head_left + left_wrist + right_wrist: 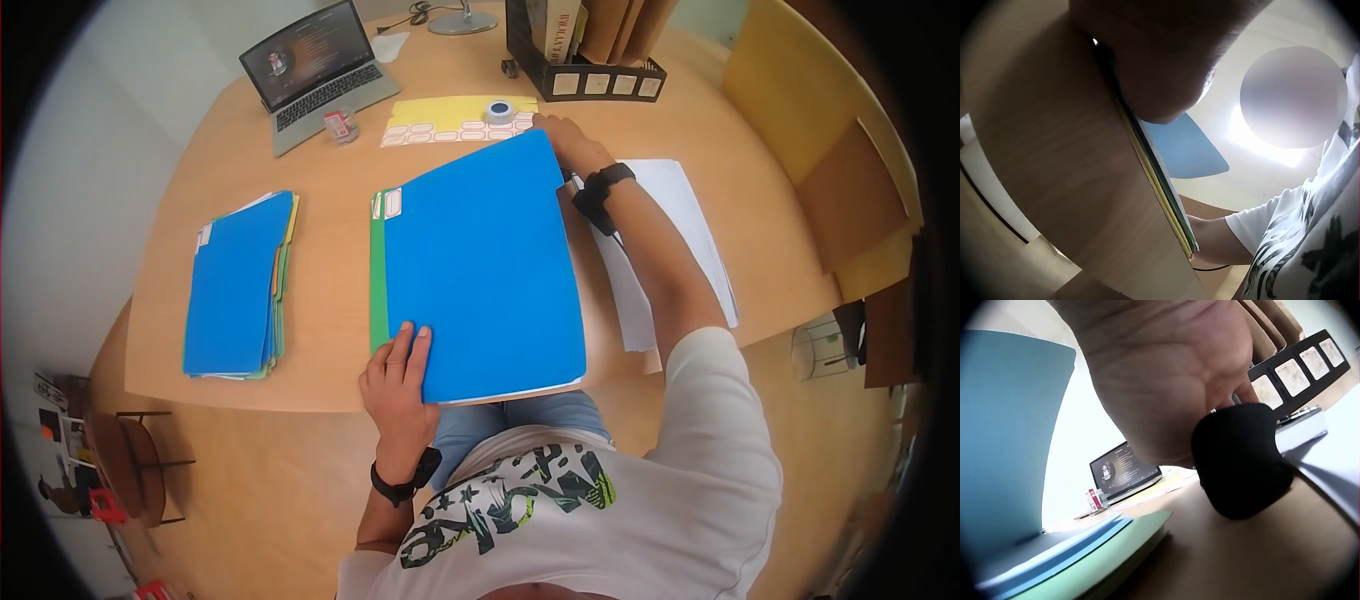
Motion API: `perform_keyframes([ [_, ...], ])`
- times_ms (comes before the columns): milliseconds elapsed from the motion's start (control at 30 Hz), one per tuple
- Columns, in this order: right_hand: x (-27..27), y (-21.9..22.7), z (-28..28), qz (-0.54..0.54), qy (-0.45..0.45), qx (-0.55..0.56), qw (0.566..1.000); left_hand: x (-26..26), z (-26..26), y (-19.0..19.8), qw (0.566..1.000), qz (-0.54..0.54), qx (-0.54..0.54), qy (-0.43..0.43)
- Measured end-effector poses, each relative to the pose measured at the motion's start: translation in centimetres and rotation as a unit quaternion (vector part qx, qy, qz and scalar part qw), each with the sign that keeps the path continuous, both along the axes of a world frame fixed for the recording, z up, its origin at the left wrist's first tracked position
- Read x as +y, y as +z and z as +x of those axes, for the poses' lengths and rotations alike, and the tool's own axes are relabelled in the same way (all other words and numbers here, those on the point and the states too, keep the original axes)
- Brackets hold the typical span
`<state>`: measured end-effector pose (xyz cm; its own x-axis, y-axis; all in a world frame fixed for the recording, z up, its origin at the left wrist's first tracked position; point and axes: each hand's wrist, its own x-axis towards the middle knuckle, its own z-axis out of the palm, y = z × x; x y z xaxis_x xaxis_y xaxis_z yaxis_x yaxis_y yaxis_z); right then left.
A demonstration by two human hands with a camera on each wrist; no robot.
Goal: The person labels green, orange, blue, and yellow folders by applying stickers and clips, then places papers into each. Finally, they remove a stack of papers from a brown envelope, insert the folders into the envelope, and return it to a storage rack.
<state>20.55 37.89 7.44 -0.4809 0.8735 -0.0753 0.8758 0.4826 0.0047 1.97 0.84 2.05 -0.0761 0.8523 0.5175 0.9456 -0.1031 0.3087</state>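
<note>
A large blue folder lies over a green one near the table's front edge. My left hand rests on its lower left edge, fingers straight on the blue cover. At the folder's upper right corner is my right hand, its fingertips partly hidden. In the right wrist view the blue cover stands raised beside my right hand, above blue and green layers. Its free corner also shows lifted in the left wrist view, where my left hand covers part of the folder edges.
Left of the folder sits a stack of folders. White papers lie under my right forearm. Toward the back are a laptop, a small red-and-clear item, a yellow sheet, a round white device and a black organizer.
</note>
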Motion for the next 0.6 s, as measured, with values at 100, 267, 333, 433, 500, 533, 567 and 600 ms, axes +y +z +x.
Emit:
perform_keyframes([
  [100,1.2,-1.6,0.0,0.023,0.044,-0.009,0.999,-0.1,-0.1,-0.1,1.0,-0.014,0.002,0.007],
  [267,1.5,-3.2,0.8,0.061,0.074,0.07,0.993,-0.1,-0.2,-0.1,1.0,-0.022,0.005,0.005],
  [333,2.0,-3.4,0.6,0.067,0.057,0.041,0.995,-0.1,-0.2,-0.1,1.0,-0.018,0.008,0.002],
  [433,2.9,-3.5,1.4,0.045,0.084,0.077,0.992,-0.2,-0.2,-0.1,0.999,-0.013,0.035,0.001],
  [500,3.5,-3.1,2.0,-0.017,0.082,0.141,0.986,-0.2,-0.2,-0.1,0.999,-0.002,0.032,-0.002],
  [533,3.6,-2.9,2.3,-0.048,0.08,0.172,0.981,-0.2,-0.2,-0.2,1.0,0.003,0.031,-0.004],
  [567,3.7,-2.7,2.5,-0.045,0.074,0.196,0.977,-0.2,-0.2,-0.2,1.0,0.002,0.031,-0.004],
  [600,3.7,-2.5,2.6,-0.043,0.067,0.22,0.972,-0.2,-0.3,-0.1,0.999,0.001,0.032,-0.006],
])
